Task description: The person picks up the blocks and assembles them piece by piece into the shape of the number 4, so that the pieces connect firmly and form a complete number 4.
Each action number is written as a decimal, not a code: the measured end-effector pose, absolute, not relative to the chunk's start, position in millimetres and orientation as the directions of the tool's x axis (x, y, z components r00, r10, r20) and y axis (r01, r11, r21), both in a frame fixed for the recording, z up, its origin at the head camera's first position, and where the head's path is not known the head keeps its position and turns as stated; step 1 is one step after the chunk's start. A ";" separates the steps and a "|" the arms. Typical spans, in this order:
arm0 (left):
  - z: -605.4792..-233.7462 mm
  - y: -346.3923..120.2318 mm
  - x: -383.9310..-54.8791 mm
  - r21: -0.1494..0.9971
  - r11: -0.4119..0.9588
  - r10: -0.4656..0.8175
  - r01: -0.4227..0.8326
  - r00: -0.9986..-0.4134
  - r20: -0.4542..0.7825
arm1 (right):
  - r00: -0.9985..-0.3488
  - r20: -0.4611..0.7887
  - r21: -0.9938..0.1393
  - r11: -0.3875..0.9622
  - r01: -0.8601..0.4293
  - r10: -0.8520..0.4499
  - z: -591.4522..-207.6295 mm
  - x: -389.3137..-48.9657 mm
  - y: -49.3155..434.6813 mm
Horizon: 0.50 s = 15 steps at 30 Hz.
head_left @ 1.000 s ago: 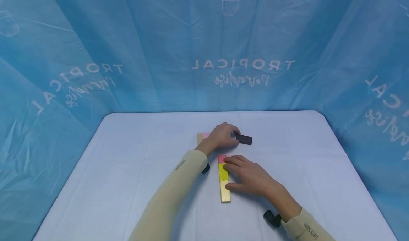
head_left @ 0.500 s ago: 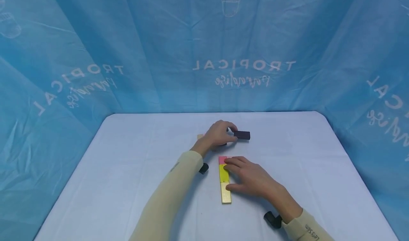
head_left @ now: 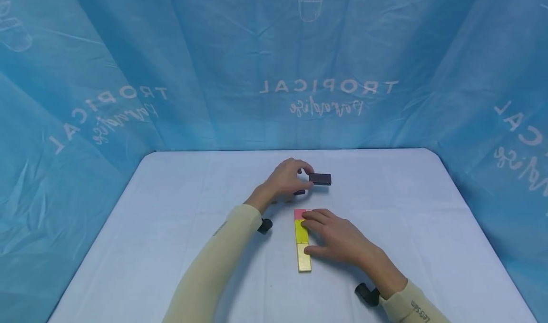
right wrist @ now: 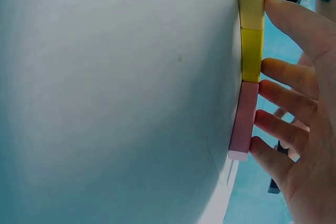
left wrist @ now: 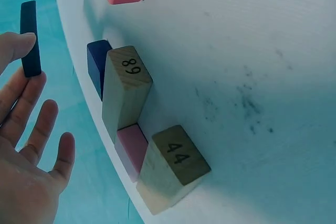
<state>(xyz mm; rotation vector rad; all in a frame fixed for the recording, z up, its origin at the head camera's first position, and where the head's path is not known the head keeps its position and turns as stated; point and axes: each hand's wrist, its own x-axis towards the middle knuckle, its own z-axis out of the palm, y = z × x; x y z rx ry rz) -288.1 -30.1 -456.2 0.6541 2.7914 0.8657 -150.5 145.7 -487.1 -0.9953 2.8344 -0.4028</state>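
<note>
Left grip (head_left: 288, 176) has the dark block (head_left: 320, 179) pinched by one end, parallel to the desk (head_left: 398, 199) far edge, crosswise to the row (head_left: 302, 237) right grip (head_left: 336, 237) touches, fingers loose.

L grip (head_left: 282, 177) has moved L & a bit fwd w/ dk block (head_left: 320, 179) — its slant nearly gone; 2nd dk block (head_left: 300, 192) now peeks out below.
</note>
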 end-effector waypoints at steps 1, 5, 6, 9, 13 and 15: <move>-456.3 -31.2 -287.6 0.571 0.738 0.443 0.360 -0.896 -0.007 | -0.778 -0.013 -0.283 0.748 -0.600 -0.628 -487.2 -150.5 145.8; -456.0 -36.5 -287.2 0.583 0.733 0.433 0.351 -0.902 0.000 | -0.776 -0.011 -0.283 0.747 -0.602 -0.630 -488.4 -151.0 145.2; -455.3 -37.7 -286.9 0.587 0.730 0.433 0.351 -0.901 0.000 | -0.776 -0.012 -0.280 0.748 -0.602 -0.630 -488.6 -151.2 145.0; -452.9 -41.3 -285.5 0.592 0.726 0.434 0.350 -0.901 0.000 | -0.777 -0.016 -0.275 0.750 -0.601 -0.629 -488.9 -151.7 144.9; -452.3 -47.4 -283.2 0.593 0.723 0.436 0.354 -0.900 0.006 | -0.776 -0.010 -0.263 0.750 -0.607 -0.631 -488.9 -152.2 145.9; -452.9 -51.3 -282.0 0.589 0.726 0.434 0.355 -0.901 0.007 | -0.774 -0.003 -0.255 0.749 -0.611 -0.633 -489.7 -152.0 146.2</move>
